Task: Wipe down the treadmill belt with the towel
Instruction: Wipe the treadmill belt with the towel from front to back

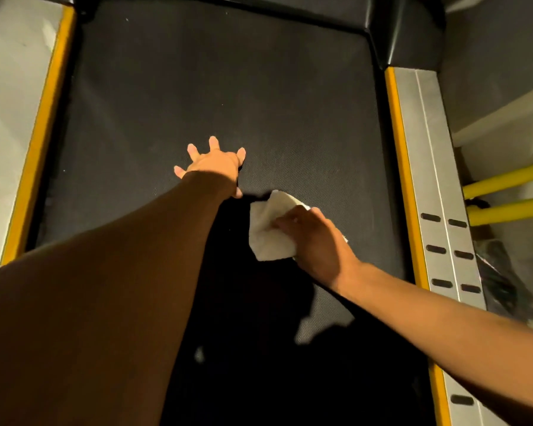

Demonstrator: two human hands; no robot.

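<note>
While our splayed left hand [211, 166] braces on the dark textured treadmill belt [228, 87], we should overlap strokes — right hand [316, 241] gripping the crumpled white towel [268, 232].

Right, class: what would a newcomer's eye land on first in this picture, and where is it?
The white towel, bright against the dark treadmill belt, lies right of centre, bunched in the grip of the right hand. Next comes the left hand, fingers splayed on the belt at the middle. Then the yellow strips edging the belt on both sides.
</note>
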